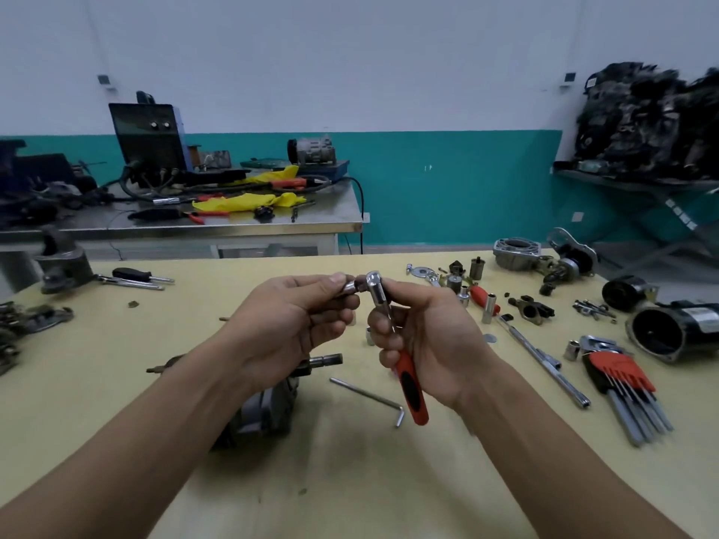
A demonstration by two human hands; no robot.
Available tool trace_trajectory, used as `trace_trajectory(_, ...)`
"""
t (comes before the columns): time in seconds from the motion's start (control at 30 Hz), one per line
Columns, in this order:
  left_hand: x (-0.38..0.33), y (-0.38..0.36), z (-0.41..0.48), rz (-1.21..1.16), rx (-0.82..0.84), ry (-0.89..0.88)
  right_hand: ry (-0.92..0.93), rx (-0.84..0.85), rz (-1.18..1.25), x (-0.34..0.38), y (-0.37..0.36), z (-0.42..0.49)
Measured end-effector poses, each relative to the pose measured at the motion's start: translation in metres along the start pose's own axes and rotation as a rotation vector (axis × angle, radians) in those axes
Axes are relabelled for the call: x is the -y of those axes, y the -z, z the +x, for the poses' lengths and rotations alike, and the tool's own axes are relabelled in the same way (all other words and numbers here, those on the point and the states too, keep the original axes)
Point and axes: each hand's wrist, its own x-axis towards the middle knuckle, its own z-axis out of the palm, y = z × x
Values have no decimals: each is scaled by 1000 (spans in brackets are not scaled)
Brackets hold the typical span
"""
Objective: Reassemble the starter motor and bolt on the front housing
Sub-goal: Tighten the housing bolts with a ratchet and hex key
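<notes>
Head view: I see left hand (288, 328) pinching small chrome socket (350, 286), right hand (432, 344) gripping red-handled ratchet (411, 390); bolting apparently unstarted.

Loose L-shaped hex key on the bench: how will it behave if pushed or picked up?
The hex key looks like solid steel: probably stiff, light. Its bent end should stop rolling; a push likely slides or pivots it. Flat on the table, likely fiddly to pinch.
</notes>
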Motion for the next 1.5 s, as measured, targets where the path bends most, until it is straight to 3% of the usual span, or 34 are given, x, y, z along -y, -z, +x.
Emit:
trace_trajectory(0.4, 6, 16, -32, 367, -87, -405, 34, 105, -40, -10, -32, -14)
trace_trajectory(0.53, -7, 36, -44, 582, -112, -343, 133, 216, -320, -8, -30, -18)
trace_trajectory(0.6, -12, 43, -48, 580, -80, -284, 208, 302, -476, -13, -29, -18)
trace_trajectory(0.77, -3, 43, -56, 498, -5, -135, 775, 161, -1160, -29, -24, -10)
trace_trajectory(0.83, 2, 41, -58, 552, -9, -141, 882, 179, -1364, -32, -18, -8)
trace_trajectory(0.9, 10, 46, -61, 808, -71, -297, 833, 177, -1424, -39, -10, -9)
trace_trajectory(1.0, 25, 67, -73, 1360, -126, -692, 740, 177, -1415, -54, 0, -14)
trace_trajectory(1.07, 38, 83, -80, 1582, -90, -789, 662, 157, -1339, -64, 2, -17)
trace_trajectory(1.23, 69, 99, -78, 1519, -194, -847, 435, 196, -1098, -80, -6, -18)
trace_trajectory(1.5, 77, 99, -71, 1456, -321, -978, 439, 135, -1053, -83, -7, -19)
